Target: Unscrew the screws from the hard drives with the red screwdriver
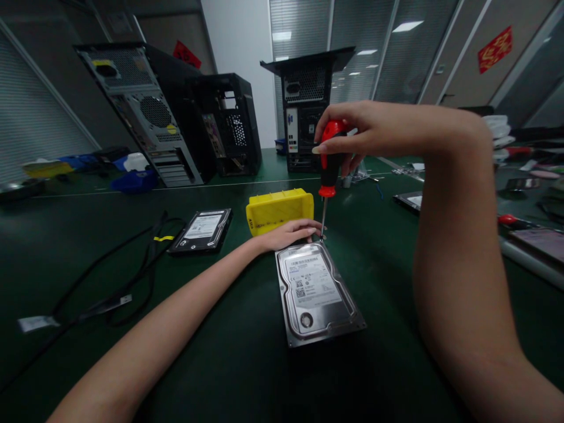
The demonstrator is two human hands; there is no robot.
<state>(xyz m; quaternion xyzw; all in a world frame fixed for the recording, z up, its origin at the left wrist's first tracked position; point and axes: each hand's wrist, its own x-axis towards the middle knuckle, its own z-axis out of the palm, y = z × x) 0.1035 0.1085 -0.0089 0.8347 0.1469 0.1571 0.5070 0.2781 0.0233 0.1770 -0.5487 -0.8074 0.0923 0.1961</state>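
Hard drive (pixel 315 282), label up on the green tabletop (pixel 229 352), cover (pixel 332 317) in place: work seems little advanced. The screwdriver (pixel 329 174), clasped by the fingers of the right hand (pixel 361 126), stands at its far corner; the left hand (pixel 294 234) lies alongside, its hold unclear. Behind: yellow bin (pixel 282 205).

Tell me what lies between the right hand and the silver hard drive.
In the head view, a screwdriver: the right hand grips its handle, its shaft reaching down to the far corner of the silver hard drive.
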